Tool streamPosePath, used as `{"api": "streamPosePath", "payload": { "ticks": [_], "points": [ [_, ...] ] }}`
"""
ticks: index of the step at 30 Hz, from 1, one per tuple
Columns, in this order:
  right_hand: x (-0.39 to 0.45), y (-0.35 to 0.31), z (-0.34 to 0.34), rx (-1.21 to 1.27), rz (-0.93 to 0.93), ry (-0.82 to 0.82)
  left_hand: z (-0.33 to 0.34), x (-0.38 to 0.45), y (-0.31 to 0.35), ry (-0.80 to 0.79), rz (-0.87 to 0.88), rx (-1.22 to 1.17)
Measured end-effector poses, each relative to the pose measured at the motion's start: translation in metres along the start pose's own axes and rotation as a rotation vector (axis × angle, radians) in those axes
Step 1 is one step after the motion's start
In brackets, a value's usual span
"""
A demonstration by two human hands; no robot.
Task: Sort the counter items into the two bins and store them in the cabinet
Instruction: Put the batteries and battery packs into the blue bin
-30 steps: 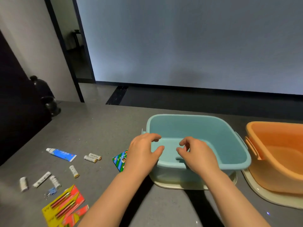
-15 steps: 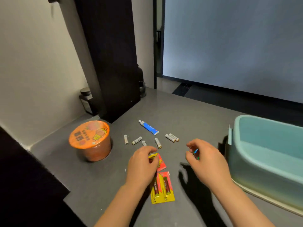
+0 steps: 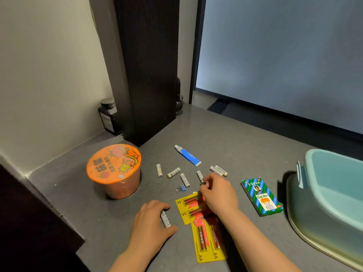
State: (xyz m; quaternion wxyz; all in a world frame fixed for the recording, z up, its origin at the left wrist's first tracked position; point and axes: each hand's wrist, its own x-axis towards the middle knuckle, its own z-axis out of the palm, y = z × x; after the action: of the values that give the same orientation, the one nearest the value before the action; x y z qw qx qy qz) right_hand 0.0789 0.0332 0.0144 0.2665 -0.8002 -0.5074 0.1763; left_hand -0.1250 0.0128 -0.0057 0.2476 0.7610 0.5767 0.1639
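You're pinching 1 loose battery (image 3: 165,218) in your left hand (image 3: 151,222) while your right hand (image 3: 218,193) fingers are closing on another (image 3: 200,176) on the table (image 3: 225,140); they look light, hard, smooth, prone to rolling, so take them mid-barrel.

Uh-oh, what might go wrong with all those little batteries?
The loose batteries are round and might roll off the counter. The left hand holds one battery only lightly, so it may slip. The small binder clip beside the right hand is easy to overlook.
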Motion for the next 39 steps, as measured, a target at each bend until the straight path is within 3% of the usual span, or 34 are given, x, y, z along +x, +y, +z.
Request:
{"api": "streamPosePath", "payload": {
  "ticks": [13,21,27,33,39],
  "points": [
    [0.035,0.001,0.01,-0.125,0.041,0.003,-0.008,0.046,0.03,0.143,0.053,-0.24],
    [-0.039,0.044,-0.128,0.053,0.006,0.37,-0.005,0.043,0.148,0.104,0.372,-0.393],
    [-0.1,0.122,-0.217,0.022,0.147,0.606,0.036,0.022,0.248,-0.023,0.591,-0.444],
    [-0.091,0.171,-0.25,-0.073,0.263,0.511,0.078,0.034,0.329,-0.054,0.696,-0.297],
    [-0.061,0.185,-0.241,-0.111,0.307,0.311,0.105,0.052,0.33,-0.051,0.598,-0.055]
  ]
}}
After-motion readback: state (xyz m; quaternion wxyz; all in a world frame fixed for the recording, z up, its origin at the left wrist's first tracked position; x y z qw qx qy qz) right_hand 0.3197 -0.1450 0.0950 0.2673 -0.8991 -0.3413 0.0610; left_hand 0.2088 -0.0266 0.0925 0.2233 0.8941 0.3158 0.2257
